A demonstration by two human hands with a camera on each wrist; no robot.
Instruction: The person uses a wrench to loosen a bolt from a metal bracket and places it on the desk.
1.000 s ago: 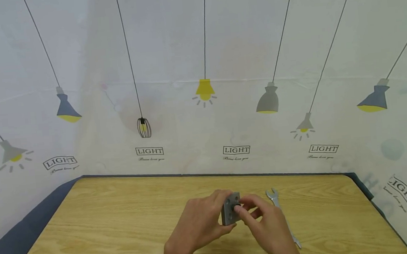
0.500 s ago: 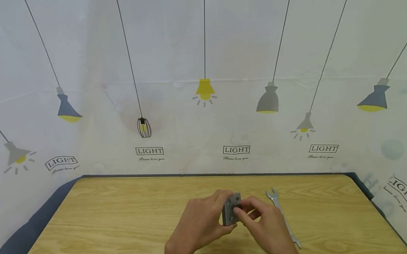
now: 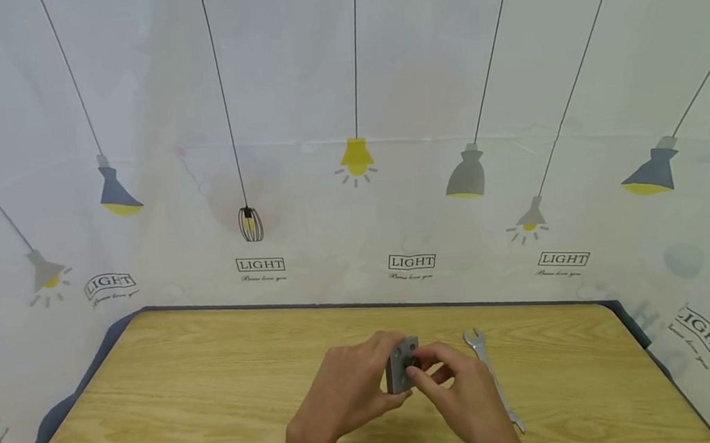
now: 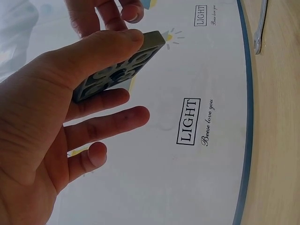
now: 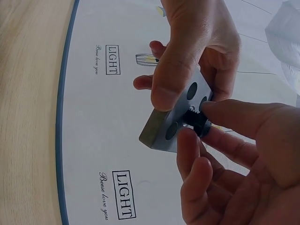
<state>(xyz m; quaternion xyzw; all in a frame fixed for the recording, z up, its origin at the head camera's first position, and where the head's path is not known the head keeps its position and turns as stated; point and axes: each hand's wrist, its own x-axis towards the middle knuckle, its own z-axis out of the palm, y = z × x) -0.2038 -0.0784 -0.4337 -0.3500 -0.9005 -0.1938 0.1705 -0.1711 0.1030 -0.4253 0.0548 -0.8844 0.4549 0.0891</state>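
Note:
My left hand (image 3: 349, 385) holds a grey metal plate (image 5: 161, 129) upright above the table, pinching its edges between thumb and fingers. Several round holes pierce the plate's face. In the left wrist view the back of the plate (image 4: 117, 75) shows, and the other fingers of that hand stretch out below it. A black threaded bolt (image 5: 201, 127) sticks out of the middle of the plate, part of its thread visible. My right hand (image 3: 469, 393) pinches the bolt's head between thumb and fingers. How deep the bolt sits cannot be told.
An open-ended wrench (image 3: 495, 381) lies on the wooden table (image 3: 186, 388), just right of my right hand. A white sheet printed with lamps (image 3: 295, 101) stands round the table's back and sides. Dark blue edging (image 3: 224, 306) runs along the table's far rim.
The right thumb and fingers have shifted slightly around the bolt. The plate and left hand stay nearly in place. At the left, the printed sheet has shifted to the right.

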